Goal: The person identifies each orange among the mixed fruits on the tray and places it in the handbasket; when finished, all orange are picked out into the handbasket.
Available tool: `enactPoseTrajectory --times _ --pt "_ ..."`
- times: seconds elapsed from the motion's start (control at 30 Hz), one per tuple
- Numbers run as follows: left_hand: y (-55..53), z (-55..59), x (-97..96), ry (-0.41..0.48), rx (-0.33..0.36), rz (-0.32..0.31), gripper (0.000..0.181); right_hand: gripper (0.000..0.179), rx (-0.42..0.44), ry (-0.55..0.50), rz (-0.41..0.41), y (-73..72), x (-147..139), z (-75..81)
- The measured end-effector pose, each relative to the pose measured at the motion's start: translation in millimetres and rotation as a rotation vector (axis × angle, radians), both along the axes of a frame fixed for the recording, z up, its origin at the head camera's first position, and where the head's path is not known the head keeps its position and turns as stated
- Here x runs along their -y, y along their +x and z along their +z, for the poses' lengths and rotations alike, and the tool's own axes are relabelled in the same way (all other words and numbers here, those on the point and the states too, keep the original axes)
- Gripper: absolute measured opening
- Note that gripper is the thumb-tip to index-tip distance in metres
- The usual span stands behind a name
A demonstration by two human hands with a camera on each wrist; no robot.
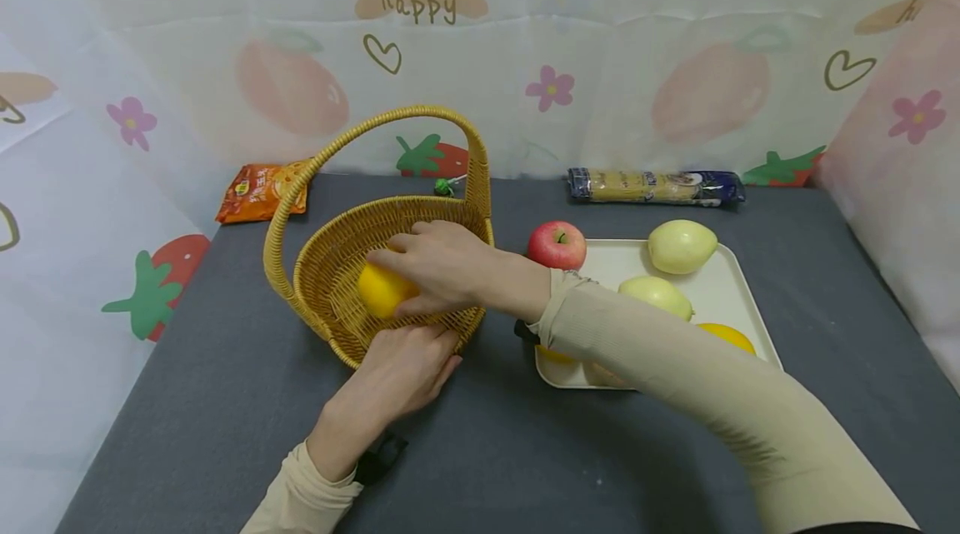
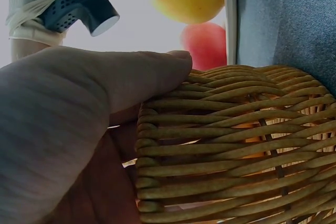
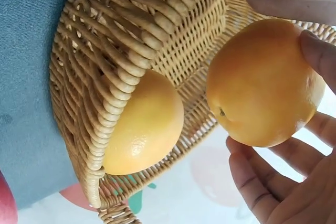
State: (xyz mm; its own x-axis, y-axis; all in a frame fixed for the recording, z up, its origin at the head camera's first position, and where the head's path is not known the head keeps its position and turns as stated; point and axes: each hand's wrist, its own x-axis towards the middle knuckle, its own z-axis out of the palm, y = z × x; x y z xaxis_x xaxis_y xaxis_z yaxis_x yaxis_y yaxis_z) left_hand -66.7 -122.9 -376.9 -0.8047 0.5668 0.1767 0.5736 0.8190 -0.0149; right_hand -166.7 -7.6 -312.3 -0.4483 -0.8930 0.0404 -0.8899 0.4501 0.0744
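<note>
A yellow wicker basket [image 1: 352, 238] with a tall handle stands left of the middle. My left hand [image 1: 408, 363] grips its near rim, the thumb over the edge and the fingers against the other side of the weave [image 2: 236, 145]. Inside the basket's opening my right hand [image 1: 442, 263] holds an orange [image 3: 265, 82], thumb on one side and fingers on the other. A second orange [image 3: 149, 124] lies in the basket, partly behind the rim; the right hand hides it in the head view.
A cream tray [image 1: 738, 288] on the right bears pale yellow-green fruits [image 1: 682, 247] and an orange fruit [image 1: 727, 337], partly behind my right sleeve. A red apple [image 1: 557, 245] sits at its corner. Behind are an orange packet [image 1: 258, 194], a noodle pack [image 1: 652, 187] and a green-wrapped lollipop [image 1: 444, 187].
</note>
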Motion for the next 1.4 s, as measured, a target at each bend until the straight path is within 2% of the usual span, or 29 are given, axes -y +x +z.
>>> enactPoseTrajectory --times 0.27,0.5,0.87,1.13,1.4 --pt "-1.1 0.1 -0.4 0.004 0.007 -0.008 0.02 0.068 0.033 0.043 -0.053 -7.0 0.8 -1.8" --pt "-1.8 -0.5 -0.2 0.006 0.007 -0.018 0.019 0.069 0.09 0.048 -0.062 -12.1 3.1 -6.4" --pt "-0.1 -0.1 -0.7 0.013 -0.027 -0.011 0.021 0.067 0.147 0.146 -0.07 -9.5 9.7 -10.5" --pt "-0.2 -0.9 -0.7 0.021 -0.045 -0.013 0.025 0.061 0.231 0.183 -0.042 -8.4 10.0 -13.8" --pt "0.5 0.8 -0.8 0.01 -0.034 -0.009 0.025 0.054 0.26 0.182 -0.02 -8.2 10.0 -16.5"
